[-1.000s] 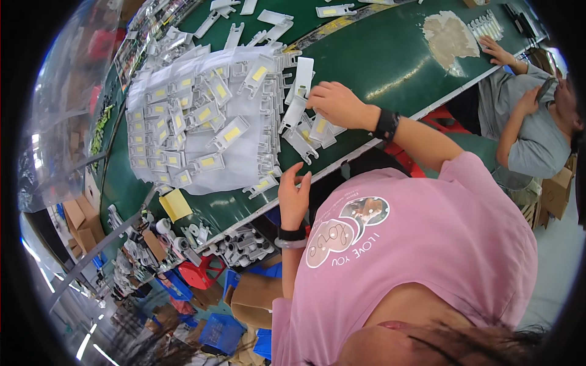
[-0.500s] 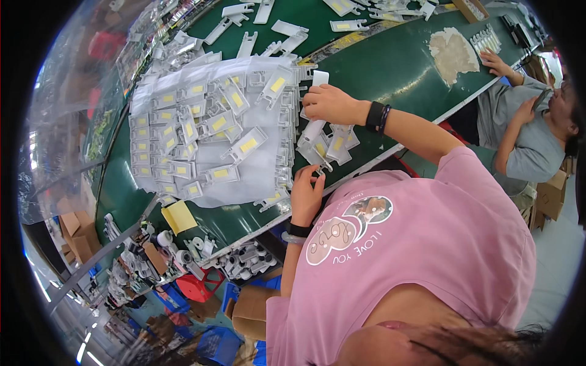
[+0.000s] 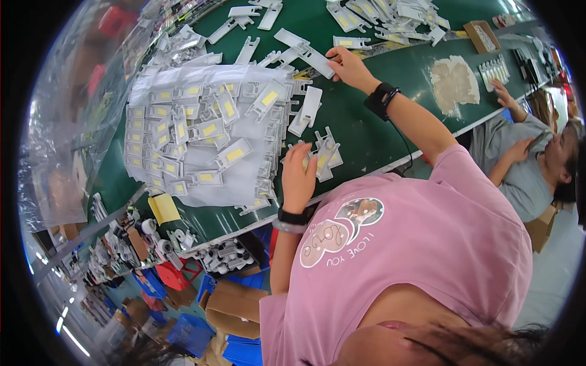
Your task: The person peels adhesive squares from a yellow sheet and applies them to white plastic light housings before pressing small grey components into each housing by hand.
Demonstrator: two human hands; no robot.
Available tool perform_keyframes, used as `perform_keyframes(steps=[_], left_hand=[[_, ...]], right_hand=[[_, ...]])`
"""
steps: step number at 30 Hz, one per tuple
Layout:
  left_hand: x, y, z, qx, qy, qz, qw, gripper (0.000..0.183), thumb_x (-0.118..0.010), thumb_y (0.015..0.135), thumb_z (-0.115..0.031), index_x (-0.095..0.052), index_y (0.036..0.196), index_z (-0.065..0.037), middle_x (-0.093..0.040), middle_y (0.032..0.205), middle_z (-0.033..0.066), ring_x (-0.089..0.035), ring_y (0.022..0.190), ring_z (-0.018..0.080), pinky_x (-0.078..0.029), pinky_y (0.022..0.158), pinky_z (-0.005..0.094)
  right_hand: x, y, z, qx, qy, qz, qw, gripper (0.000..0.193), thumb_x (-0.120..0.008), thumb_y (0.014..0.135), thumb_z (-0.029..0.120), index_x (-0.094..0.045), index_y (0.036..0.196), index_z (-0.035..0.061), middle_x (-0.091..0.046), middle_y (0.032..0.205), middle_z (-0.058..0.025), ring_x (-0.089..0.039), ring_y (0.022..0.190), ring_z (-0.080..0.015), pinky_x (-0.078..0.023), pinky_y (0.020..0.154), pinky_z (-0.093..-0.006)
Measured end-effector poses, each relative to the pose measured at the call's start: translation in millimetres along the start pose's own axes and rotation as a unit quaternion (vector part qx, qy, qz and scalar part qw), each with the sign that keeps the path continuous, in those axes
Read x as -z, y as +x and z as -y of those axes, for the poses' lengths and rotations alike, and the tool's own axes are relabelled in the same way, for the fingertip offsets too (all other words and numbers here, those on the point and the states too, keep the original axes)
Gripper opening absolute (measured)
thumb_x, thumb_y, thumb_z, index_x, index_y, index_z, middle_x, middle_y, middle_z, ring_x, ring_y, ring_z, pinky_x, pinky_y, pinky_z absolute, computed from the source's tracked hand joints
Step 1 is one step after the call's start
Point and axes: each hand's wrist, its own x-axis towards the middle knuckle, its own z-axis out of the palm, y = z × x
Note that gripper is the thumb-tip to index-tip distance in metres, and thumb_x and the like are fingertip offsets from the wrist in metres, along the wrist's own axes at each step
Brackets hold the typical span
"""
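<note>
On the green worktop point(image 3: 390, 67): you're working over scattered white plastic parts, all in the head view.
Right hand point(image 3: 349, 66): reaching out to the far side, fingers pinching the end of a flat white plastic strip point(image 3: 312, 58); black wristband point(image 3: 379, 99) sitting on that wrist.
White strip: lying almost flat on the worktop, up beyond the big pile, with more loose white parts just beside it.
Left hand point(image 3: 299, 177): hovering near the front edge, fingers loosely curled; can't tell whether they're holding anything. Dark band showing on this wrist too.
Small cluster point(image 3: 323, 155): a few white clip parts lying just right of your left hand, some showing yellow faces.
Big pile point(image 3: 201, 134): white sheet covered with rows of white parts with yellow rectangles, sitting left of both hands.
Yellow pad point(image 3: 163, 208): lying at the front edge, below the pile.
Co-worker: another person's hand point(image 3: 503, 94) resting on the worktop far right, well apart from yours.
</note>
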Motion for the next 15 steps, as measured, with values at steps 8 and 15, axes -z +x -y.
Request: perform_keyframes(steps=[8,15], left_hand=[[-53,87,-39,0.054,0.397,-0.063,0.914,0.055,-0.069,0.081,-0.022,-0.045,0.126,-0.004,-0.055,0.115,0.0137,-0.062,0.092,0.0274,-0.054,0.068,0.0385],[-59,103,-37,0.123,0.359,-0.091,0.921,0.046,-0.075,0.075,-0.023,-0.050,0.111,-0.009,-0.055,0.098,0.0097,-0.062,0.087,0.0272,-0.053,0.065,0.0388]], right_hand=[[-14,51,-12,-0.081,0.107,0.046,0.990,0.024,-0.058,0.093,0.017,-0.051,0.110,0.0014,-0.062,0.088,-0.0066,-0.063,0.067,-0.0110,-0.052,0.058,-0.0237],[-24,64,-7,0.101,0.013,0.087,0.991,0.034,-0.066,0.085,0.021,-0.059,0.111,0.0001,-0.060,0.104,-0.0172,-0.063,0.092,-0.0249,-0.050,0.082,-0.0358]])
